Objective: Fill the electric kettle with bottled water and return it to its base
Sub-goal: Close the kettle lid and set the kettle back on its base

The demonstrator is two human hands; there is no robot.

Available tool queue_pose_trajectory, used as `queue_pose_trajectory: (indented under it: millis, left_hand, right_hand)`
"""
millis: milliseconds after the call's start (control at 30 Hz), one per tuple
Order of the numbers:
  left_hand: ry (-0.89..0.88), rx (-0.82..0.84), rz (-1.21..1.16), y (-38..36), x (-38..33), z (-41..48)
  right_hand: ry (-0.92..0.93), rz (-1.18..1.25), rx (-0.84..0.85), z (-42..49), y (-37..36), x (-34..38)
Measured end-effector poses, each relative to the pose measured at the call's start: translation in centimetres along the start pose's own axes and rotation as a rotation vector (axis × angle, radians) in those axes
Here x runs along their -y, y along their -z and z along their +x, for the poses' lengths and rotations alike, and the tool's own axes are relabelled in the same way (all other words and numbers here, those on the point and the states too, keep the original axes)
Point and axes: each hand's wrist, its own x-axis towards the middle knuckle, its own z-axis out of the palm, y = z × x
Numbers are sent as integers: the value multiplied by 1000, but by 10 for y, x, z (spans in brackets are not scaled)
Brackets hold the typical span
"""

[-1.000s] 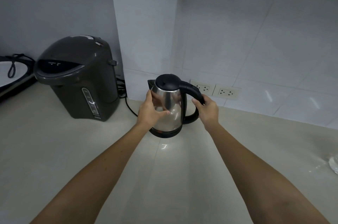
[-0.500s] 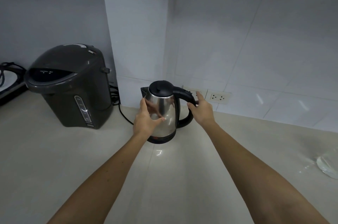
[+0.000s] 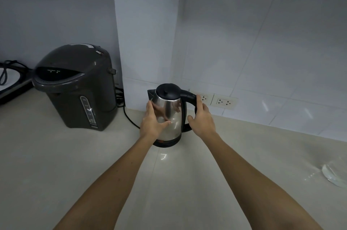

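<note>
A steel electric kettle (image 3: 175, 117) with a black lid and handle (image 3: 187, 95) stands upright on its black base (image 3: 165, 144), on the pale counter near the wall corner. My left hand (image 3: 152, 122) cups the kettle's steel side, thumb across the front. My right hand (image 3: 202, 117) rests beside the handle with fingers stretched up along it and the thumb apart, not closed around it. A clear plastic object (image 3: 336, 173), cut off by the right edge, lies on the counter; I cannot tell whether it is the bottle.
A dark grey hot-water dispenser (image 3: 78, 87) stands left of the kettle, with black cords (image 3: 129, 117) running behind. Two wall sockets (image 3: 226, 101) sit just right of the kettle handle. A flat black-rimmed appliance (image 3: 11, 83) is at the far left.
The kettle has settled onto its base. My right hand has loosened from a closed grip on the handle to stretched fingers. My left hand stays on the steel body.
</note>
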Motion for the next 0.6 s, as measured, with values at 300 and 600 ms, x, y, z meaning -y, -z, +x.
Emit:
queue_pose_trajectory:
  millis: [300, 600]
  left_hand:
    - [-13, 0, 28, 0, 3, -1]
    - [-1, 52, 103, 9, -9, 0]
  right_hand:
    - [-23, 21, 8, -2, 2, 1]
    - [-25, -11, 106, 4, 13, 3]
